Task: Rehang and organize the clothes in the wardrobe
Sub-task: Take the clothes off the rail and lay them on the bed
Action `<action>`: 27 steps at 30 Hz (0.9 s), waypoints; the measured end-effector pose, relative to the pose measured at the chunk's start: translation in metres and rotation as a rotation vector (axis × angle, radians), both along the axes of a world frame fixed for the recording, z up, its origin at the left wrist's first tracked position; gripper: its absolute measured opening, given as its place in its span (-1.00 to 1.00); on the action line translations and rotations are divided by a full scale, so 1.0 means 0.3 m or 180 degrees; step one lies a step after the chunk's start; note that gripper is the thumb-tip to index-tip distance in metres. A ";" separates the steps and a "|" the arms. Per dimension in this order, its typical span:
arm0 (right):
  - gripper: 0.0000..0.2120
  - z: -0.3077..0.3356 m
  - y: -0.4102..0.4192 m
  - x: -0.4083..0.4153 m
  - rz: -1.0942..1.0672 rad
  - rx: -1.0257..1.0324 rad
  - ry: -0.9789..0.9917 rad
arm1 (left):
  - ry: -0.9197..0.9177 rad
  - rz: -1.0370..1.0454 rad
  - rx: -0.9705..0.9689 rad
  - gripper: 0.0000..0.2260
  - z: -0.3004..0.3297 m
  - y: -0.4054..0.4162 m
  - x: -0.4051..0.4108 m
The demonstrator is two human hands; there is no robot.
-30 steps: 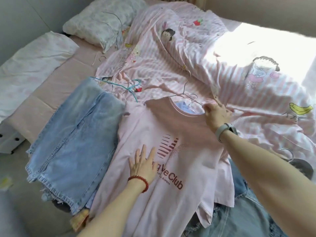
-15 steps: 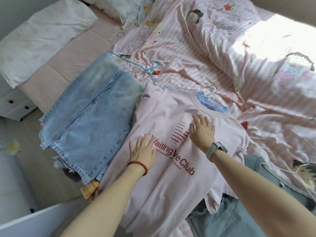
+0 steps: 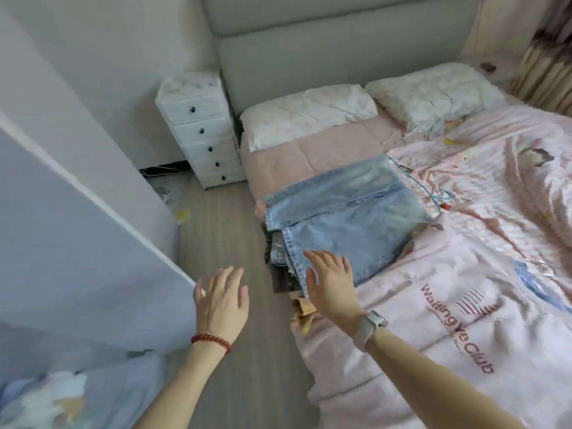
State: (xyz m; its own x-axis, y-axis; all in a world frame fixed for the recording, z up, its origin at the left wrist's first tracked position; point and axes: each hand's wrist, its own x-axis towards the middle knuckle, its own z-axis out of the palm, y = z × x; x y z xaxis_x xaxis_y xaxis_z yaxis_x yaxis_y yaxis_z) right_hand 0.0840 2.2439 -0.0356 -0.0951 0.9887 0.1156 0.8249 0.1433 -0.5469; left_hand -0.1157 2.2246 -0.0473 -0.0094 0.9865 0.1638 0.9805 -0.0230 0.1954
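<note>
A pink T-shirt (image 3: 433, 320) with dark red lettering lies flat on the bed at the right, its collar over a blue garment (image 3: 532, 280). Folded light blue jeans (image 3: 346, 218) sit on a pile of clothes at the bed's near edge. My left hand (image 3: 221, 300), with a red bead bracelet, hovers over the floor with fingers spread and nothing in it. My right hand (image 3: 332, 286), with a watch on the wrist, is spread over the jeans' near corner and holds nothing. A teal wire hanger (image 3: 433, 193) lies on the duvet beyond the jeans.
A white wardrobe door (image 3: 77, 243) stands open at the left. A white drawer unit (image 3: 201, 134) stands by the headboard (image 3: 325, 51). Two pillows (image 3: 309, 113) lie at the bed's head. The striped pink duvet (image 3: 495, 187) covers the bed's right side. Grey floor (image 3: 223, 230) runs between bed and wardrobe.
Both hands have come off the pink T-shirt and moved left, toward the bed's edge and the floor. My view has swung left, bringing in the wardrobe door, the drawer unit and the headboard.
</note>
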 end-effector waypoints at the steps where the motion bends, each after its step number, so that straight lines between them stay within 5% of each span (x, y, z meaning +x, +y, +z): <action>1: -0.59 0.020 -0.002 -0.110 0.0234 0.0072 0.0011 | 0.0056 0.0229 0.0096 -0.70 0.023 -0.043 -0.119; 8: -0.56 0.150 -0.128 -0.915 0.1842 0.0280 0.0073 | 0.0251 0.1882 0.0402 -0.63 0.201 -0.477 -0.864; 14: -0.37 0.253 -0.347 -1.453 0.3152 0.0181 0.0329 | 0.0414 0.3172 0.0822 -0.62 0.334 -0.884 -1.195; 22: -0.71 0.456 -0.585 -2.037 0.4123 -0.0558 0.1224 | 0.1071 0.3725 0.1692 -0.65 0.514 -1.119 -1.454; 27: -0.75 0.633 -0.634 -2.333 0.4304 -0.1503 0.1759 | 0.1331 0.3964 0.1550 -0.64 0.601 -1.086 -1.645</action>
State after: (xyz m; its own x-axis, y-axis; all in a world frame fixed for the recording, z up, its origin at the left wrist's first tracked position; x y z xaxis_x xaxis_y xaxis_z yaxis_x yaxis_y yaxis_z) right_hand -0.6159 2.0537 0.1543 -0.9766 0.1563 0.1480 -0.0905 0.3257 -0.9411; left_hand -0.6092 1.8987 0.1329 -0.6915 0.2107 0.6909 0.3900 0.9140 0.1116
